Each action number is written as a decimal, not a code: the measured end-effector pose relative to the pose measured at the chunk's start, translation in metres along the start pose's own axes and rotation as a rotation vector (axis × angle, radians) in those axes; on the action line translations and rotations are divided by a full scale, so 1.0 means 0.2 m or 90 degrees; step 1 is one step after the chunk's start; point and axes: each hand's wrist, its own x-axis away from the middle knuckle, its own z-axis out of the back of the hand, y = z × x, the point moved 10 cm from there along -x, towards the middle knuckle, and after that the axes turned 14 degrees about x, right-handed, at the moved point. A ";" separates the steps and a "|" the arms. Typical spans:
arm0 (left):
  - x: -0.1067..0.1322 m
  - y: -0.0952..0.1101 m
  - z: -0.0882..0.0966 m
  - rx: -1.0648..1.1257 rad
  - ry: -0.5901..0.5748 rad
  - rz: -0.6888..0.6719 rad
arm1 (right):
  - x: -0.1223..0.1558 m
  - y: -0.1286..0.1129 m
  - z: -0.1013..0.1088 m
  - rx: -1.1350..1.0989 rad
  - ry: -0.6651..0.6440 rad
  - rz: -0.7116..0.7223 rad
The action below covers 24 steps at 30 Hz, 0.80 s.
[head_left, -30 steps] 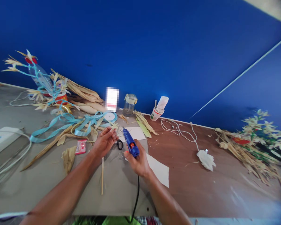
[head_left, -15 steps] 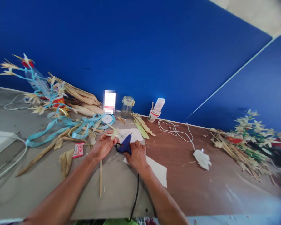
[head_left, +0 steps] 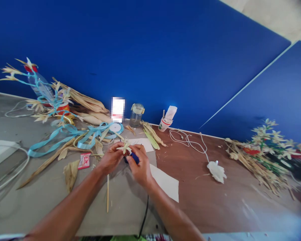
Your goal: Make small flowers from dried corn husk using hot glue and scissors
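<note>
A small pale husk flower (head_left: 124, 148) sits just below the centre of the frame, petals facing up; the left hand (head_left: 111, 159) has its fingers drawn together in a pinch on the flower's left side; the right hand (head_left: 140, 164) is partly curled, thumb and fingertips at the flower's right edge, though whether they grip or only touch I cannot tell; the step in hand looks like pressing or setting the petals, and the next move seems to call for a light, steady pinch, clear of any hot tip; the blue glue gun (head_left: 134, 158) lies mostly hidden behind the right hand; below centre, a thin wooden stick (head_left: 107, 194) rests on the counter (head_left: 203, 207); left of centre are a red packet (head_left: 84, 161) and looping blue ribbon (head_left: 41, 154); white flowers (head_left: 287, 152) fill the right edge.
</note>
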 end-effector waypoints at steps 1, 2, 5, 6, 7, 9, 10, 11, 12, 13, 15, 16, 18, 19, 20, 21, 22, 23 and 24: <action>0.00 0.00 -0.01 -0.003 -0.001 0.000 | 0.01 0.00 -0.01 -0.003 0.005 0.004; 0.00 0.00 -0.01 -0.005 -0.002 0.000 | 0.01 -0.01 -0.01 -0.005 0.011 0.006; 0.00 0.01 -0.03 -0.007 -0.015 0.003 | 0.03 0.00 -0.01 -0.011 0.035 0.015; 0.00 0.00 -0.03 -0.006 -0.021 0.003 | 0.03 0.01 -0.01 -0.012 0.039 0.017; 0.00 0.00 -0.04 -0.006 -0.026 0.004 | 0.04 0.01 -0.01 -0.012 0.041 0.017; 0.00 0.00 -0.04 -0.005 -0.026 0.005 | 0.04 0.02 -0.01 -0.011 0.044 0.016; 0.00 0.00 -0.04 -0.004 -0.025 0.004 | 0.04 0.02 -0.01 -0.010 0.047 0.016; 0.00 0.00 -0.04 -0.006 -0.026 0.004 | 0.04 0.02 -0.01 -0.009 0.050 0.018; 0.00 0.00 -0.04 -0.009 -0.027 0.006 | 0.04 0.02 -0.01 -0.006 0.053 0.020; 0.00 0.00 -0.04 -0.015 -0.028 0.007 | 0.04 0.01 -0.01 -0.002 0.055 0.021; 0.00 0.00 -0.04 -0.023 -0.026 0.009 | 0.05 0.02 -0.01 0.012 0.054 0.024; 0.00 0.00 -0.04 -0.025 -0.023 0.010 | 0.05 0.02 -0.02 0.020 0.053 0.026; 0.00 0.00 -0.03 -0.026 -0.020 0.011 | 0.05 0.03 -0.02 0.032 0.053 0.032; 0.00 0.00 -0.03 -0.027 -0.021 0.011 | 0.05 0.03 -0.02 0.036 0.052 0.035; 0.00 0.00 -0.03 -0.029 -0.024 0.010 | 0.06 0.03 -0.03 0.037 0.052 0.040; 0.00 0.00 -0.03 -0.032 -0.026 0.009 | 0.06 0.03 -0.03 0.037 0.053 0.047; 0.00 0.00 -0.02 -0.035 -0.028 0.010 | 0.06 0.03 -0.02 0.036 0.054 0.055; 0.00 0.00 -0.02 -0.040 -0.029 0.012 | 0.06 0.02 -0.02 0.037 0.056 0.062; 0.00 -0.01 -0.02 -0.045 -0.029 0.016 | 0.06 0.02 -0.02 0.040 0.056 0.067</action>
